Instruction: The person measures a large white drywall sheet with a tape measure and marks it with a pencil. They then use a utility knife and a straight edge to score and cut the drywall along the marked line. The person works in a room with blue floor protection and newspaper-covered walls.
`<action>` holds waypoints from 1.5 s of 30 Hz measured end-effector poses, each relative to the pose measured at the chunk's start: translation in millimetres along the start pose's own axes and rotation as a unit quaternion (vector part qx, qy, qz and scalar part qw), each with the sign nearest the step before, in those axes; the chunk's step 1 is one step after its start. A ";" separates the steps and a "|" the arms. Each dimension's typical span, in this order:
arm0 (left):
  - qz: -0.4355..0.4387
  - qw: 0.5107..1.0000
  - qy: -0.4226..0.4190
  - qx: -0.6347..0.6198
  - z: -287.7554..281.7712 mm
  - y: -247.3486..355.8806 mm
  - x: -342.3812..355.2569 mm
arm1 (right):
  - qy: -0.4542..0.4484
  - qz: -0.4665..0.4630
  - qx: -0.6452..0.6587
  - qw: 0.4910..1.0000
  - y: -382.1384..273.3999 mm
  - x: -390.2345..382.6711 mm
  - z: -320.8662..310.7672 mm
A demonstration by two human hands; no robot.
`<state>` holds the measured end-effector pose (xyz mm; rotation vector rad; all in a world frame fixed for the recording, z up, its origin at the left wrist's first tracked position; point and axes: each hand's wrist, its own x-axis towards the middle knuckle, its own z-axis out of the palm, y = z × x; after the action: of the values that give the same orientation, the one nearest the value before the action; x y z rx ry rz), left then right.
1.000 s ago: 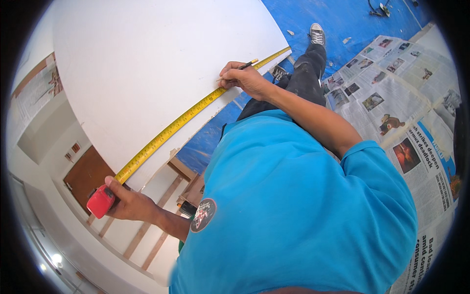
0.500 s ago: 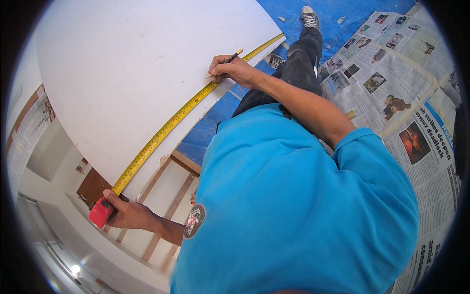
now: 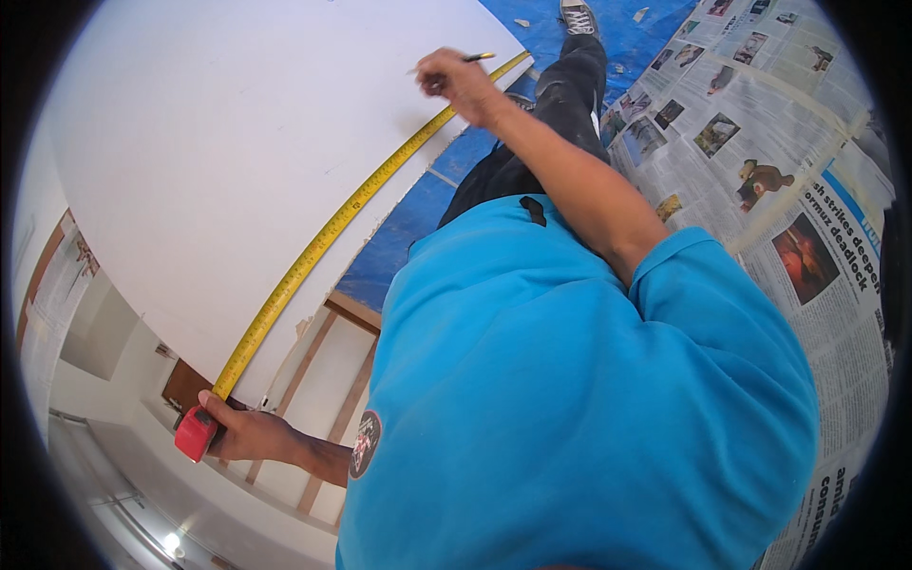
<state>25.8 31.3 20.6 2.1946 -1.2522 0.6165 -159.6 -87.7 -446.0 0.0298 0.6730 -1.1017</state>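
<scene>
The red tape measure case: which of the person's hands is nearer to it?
Left. The left hand grips the red case; the right hand, holding a pencil, is far along the yellow tape.

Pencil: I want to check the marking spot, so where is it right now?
In the head view, the pencil is at the top centre, held in the right hand above the white board, just beside the far end of the yellow tape.

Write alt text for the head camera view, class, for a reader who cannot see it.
A person in a blue shirt stretches a yellow tape measure along the edge of a large white board. The left hand holds its red case; the right hand holds a pencil above the board. Newspapers cover the floor.
</scene>
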 end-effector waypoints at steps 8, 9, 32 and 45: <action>-0.014 1.000 -0.009 -0.003 -2.6 -4.7 4.7 | -0.070 0.017 -0.073 0.995 -13.7 -8.7 -31.3; 0.006 1.000 -0.013 0.001 -3.3 -4.3 4.4 | -0.085 0.029 -0.087 0.992 -10.2 -12.4 -27.3; 0.002 0.999 -0.034 0.027 -7.7 2.8 7.8 | -0.214 0.132 -0.220 0.943 40.6 -14.6 -5.3; 0.029 0.996 -0.079 -0.010 -10.8 1.9 12.0 | -0.232 0.127 -0.228 0.937 41.4 -13.9 -5.2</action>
<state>28.4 29.8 36.6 2.2322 -1.4015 0.4576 -131.6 -55.0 -455.4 -0.5167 0.4648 -0.6467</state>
